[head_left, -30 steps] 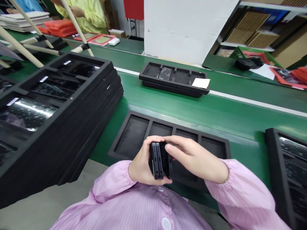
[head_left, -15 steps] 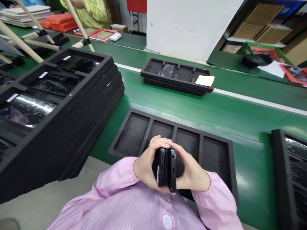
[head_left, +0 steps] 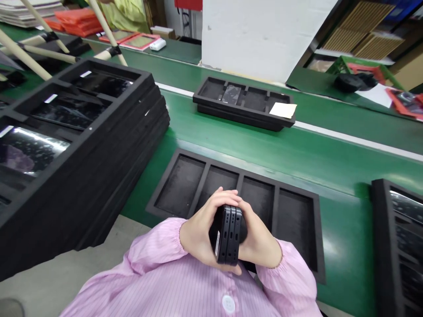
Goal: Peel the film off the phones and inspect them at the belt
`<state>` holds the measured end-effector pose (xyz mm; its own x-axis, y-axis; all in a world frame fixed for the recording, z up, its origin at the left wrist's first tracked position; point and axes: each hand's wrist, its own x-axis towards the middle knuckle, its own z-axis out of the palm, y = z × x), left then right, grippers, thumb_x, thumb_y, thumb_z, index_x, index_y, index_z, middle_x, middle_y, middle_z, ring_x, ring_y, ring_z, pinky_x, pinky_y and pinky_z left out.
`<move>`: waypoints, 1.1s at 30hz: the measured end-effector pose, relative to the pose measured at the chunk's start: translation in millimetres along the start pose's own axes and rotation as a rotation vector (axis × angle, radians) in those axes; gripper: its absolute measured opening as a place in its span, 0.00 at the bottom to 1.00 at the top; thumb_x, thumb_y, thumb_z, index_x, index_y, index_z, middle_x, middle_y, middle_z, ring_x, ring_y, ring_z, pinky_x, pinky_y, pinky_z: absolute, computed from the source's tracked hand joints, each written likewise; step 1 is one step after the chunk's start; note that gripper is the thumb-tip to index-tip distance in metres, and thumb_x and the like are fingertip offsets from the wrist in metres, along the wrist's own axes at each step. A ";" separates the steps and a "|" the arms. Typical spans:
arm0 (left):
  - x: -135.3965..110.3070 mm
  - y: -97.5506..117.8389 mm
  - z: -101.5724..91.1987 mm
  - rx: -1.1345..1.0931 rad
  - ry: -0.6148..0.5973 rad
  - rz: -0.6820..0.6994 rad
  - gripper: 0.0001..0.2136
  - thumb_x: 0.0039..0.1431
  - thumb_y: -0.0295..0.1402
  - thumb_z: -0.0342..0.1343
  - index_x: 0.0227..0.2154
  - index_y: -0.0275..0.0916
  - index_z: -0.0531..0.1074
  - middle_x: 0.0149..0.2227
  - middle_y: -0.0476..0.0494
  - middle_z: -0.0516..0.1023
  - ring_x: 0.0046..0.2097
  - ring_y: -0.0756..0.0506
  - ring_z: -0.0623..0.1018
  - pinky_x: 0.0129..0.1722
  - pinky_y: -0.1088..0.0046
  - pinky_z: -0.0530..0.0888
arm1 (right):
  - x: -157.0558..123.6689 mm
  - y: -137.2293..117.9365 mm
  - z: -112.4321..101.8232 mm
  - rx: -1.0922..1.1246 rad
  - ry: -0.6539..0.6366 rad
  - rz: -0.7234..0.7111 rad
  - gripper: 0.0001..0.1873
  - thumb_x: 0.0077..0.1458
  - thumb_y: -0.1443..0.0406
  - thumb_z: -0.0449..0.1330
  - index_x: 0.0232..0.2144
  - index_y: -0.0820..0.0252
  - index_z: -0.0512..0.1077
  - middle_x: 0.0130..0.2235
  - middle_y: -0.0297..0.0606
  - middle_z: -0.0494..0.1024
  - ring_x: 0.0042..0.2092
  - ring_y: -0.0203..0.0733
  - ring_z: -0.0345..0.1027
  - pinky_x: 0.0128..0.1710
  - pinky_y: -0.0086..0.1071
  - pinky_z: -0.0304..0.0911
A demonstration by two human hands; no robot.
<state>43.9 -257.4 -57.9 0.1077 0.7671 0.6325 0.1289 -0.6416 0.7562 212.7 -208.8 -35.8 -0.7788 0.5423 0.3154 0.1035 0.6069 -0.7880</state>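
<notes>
Three black phones [head_left: 229, 235] stand pressed side by side on edge, their port ends facing up toward me. My left hand [head_left: 201, 231] is closed round them from the left, fingers over the far edge and thumb below. From the other side my right hand [head_left: 259, 237] grips the same stack, its fingertips meeting the left ones. A white label shows on the leftmost phone. Under and beyond my hands lies a black foam tray [head_left: 294, 215] with a row of bare compartments, partly hidden by my hands and sleeves.
At left rises a tall stack of black trays [head_left: 109, 149] holding phones. A smaller tray stack [head_left: 244, 103] with one phone and a yellow note sits further back. Another phone-filled tray [head_left: 383, 246] stands at right. Behind the green belt is a white panel [head_left: 257, 39].
The phones, which were splayed with a gap and uneven ends, are now flush together. My hands have closed in slightly, and the view has shifted a little.
</notes>
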 end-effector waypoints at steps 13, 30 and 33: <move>-3.7 -1.4 5.6 -0.067 -0.039 -0.124 0.53 0.31 0.51 0.75 0.60 0.46 0.53 0.55 0.33 0.67 0.62 0.26 0.67 0.65 0.33 0.52 | 0.0 6.7 -0.4 0.120 -0.051 0.056 0.48 0.48 0.61 0.71 0.63 0.55 0.49 0.65 0.55 0.59 0.66 0.58 0.56 0.62 0.51 0.62; -5.7 -2.0 9.0 -0.040 -0.113 -0.043 0.50 0.35 0.52 0.72 0.59 0.42 0.53 0.54 0.31 0.66 0.62 0.28 0.67 0.65 0.39 0.56 | -10.4 1.7 4.8 0.093 0.036 0.099 0.40 0.52 0.57 0.69 0.60 0.52 0.53 0.58 0.48 0.67 0.62 0.54 0.62 0.60 0.48 0.64; -6.3 -2.3 9.3 -0.046 -0.128 -0.048 0.50 0.35 0.51 0.72 0.60 0.42 0.52 0.55 0.31 0.66 0.62 0.28 0.67 0.65 0.39 0.56 | -10.8 1.0 5.2 0.097 0.045 0.086 0.42 0.52 0.55 0.69 0.61 0.50 0.52 0.58 0.46 0.66 0.62 0.52 0.61 0.60 0.47 0.63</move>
<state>52.1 -260.8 -65.2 0.2275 0.7885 0.5714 0.0920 -0.6015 0.7935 218.0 -217.1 -42.7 -0.7407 0.6168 0.2663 0.1067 0.4993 -0.8598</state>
